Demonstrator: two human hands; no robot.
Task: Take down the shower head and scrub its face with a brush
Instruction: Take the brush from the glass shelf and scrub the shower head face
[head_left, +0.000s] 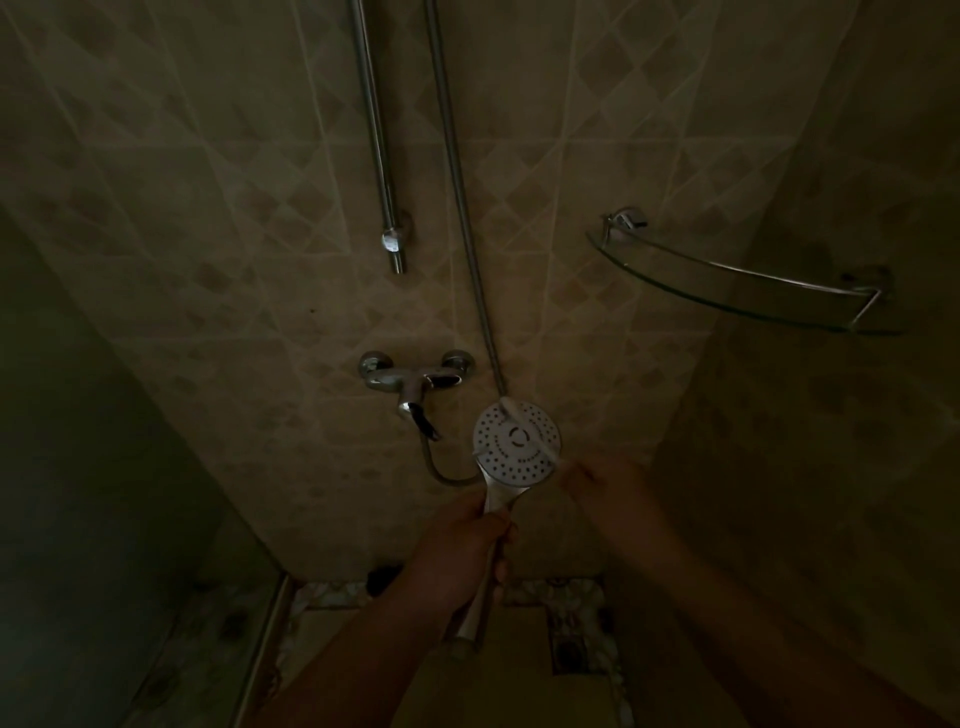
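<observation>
Shower head: I see the shower head (517, 441) off its mount and held in front of the tiled wall (234, 234), a little below and to the right of the mixer tap (415, 376). Its round white face with rings of small holes is turned toward the camera.
Brush: a thin white brush (511, 415) lies across the face, from the upper edge down toward the right edge. It is blurred, so I cannot tell its bristles.
Handle: the silver handle goes down from the face into the left hand (462, 551).
Left hand: its fingers are curled tight around the handle, thumb side up, and the forearm comes in from the bottom of the view.
Right hand: the right hand (605, 486) is just beside the right edge of the face. It is dark and blurred; the fingers seem drawn together at the brush end, but I cannot tell the grip for sure.
Hose: the hose (441, 470) bends from the tap outlet down toward the handle.
Glass shelf: a glass corner shelf (737, 291) with a metal rail hangs on the right; I see nothing on it.
Rail: a metal slide rail (382, 156) stands upright above the tap, and a second thin line runs down beside it.
Floor: patterned floor tiles (332, 597) show below the hands.
</observation>
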